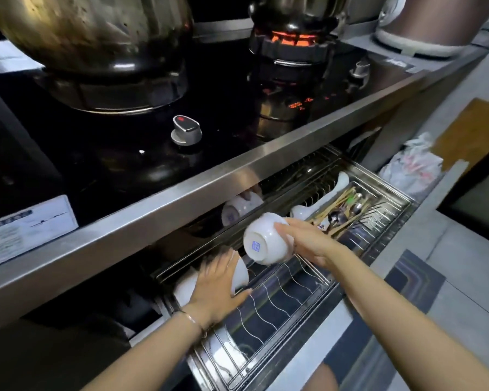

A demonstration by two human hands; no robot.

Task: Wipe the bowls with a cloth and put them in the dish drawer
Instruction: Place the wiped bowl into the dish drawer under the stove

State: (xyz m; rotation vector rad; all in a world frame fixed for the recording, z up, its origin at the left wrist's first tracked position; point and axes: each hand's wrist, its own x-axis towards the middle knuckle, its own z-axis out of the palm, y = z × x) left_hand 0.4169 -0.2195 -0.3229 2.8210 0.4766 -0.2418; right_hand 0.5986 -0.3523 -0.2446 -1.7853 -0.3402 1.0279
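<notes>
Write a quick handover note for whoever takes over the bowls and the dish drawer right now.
Right hand: holding a white bowl tilted on its side, base toward the camera, above the open dish drawer's wire rack.
Left hand: resting on the racked bowls at the drawer's left end, steadying them.
Done: at least two bowls stand in the rack.
Left: slot the held bowl beside them. No cloth is in view, so wiping cannot be confirmed.
Note: a stove burner above is lit.
</notes>
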